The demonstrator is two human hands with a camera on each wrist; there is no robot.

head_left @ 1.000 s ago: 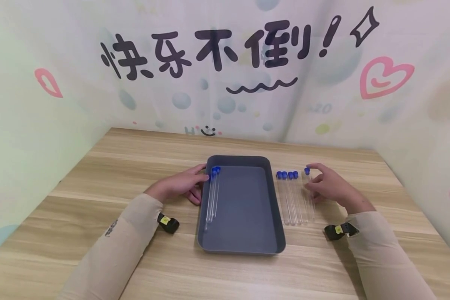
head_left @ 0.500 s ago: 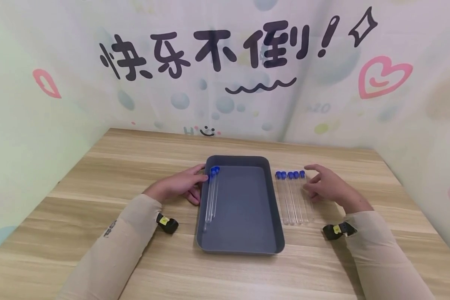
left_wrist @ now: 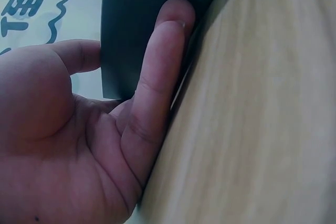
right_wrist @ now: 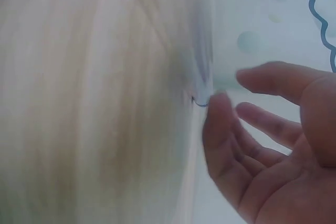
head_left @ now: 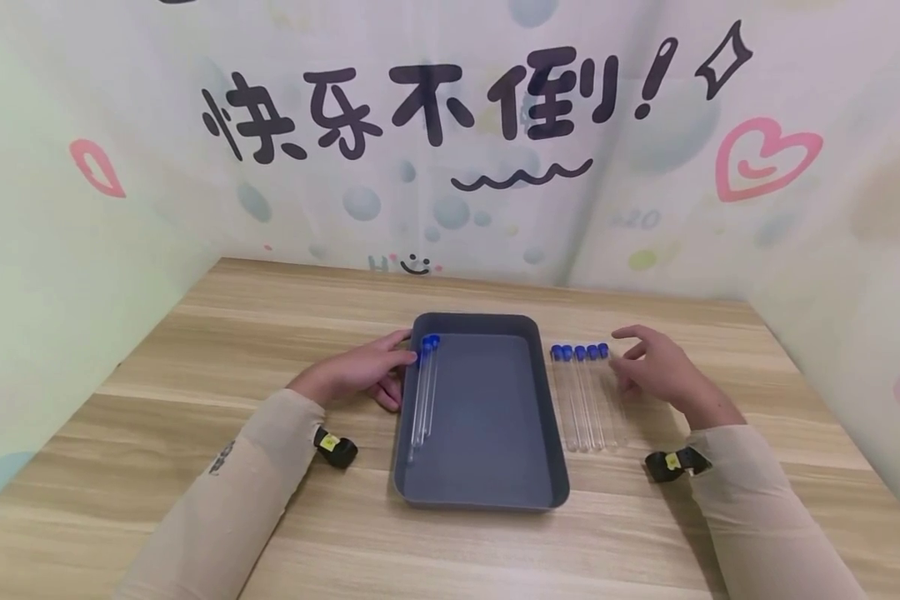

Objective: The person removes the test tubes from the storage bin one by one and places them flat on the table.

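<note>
1. Fingers and thumb of our right hand (head_left: 656,371) are loosely bent and well parted, with nothing held between them, right of centre in the head view.
2. Our thumb is just beside the rightmost tube of a row; we cannot tell whether it touches the glass.
3. We count five clear test tubes (head_left: 587,400) in that row, lying side by side on the wooden table (head_left: 330,533), blue caps toward the top of the frame, rounded ends toward the bottom.
4. Just left of the row, near the middle of the frame, we have the grey tray (head_left: 487,433).
5. Our left hand (head_left: 363,367) grips its left wall, thumb over the rim and the other fingers fairly straight along the outside.
6. Inside, along the left side, we see capped tubes (head_left: 423,392) lying close together; two blue caps show, but the exact count is hard to tell.
7. Across the top of the frame we see a pale backdrop (head_left: 450,200) with black lettering and a pink heart at upper right.
</note>
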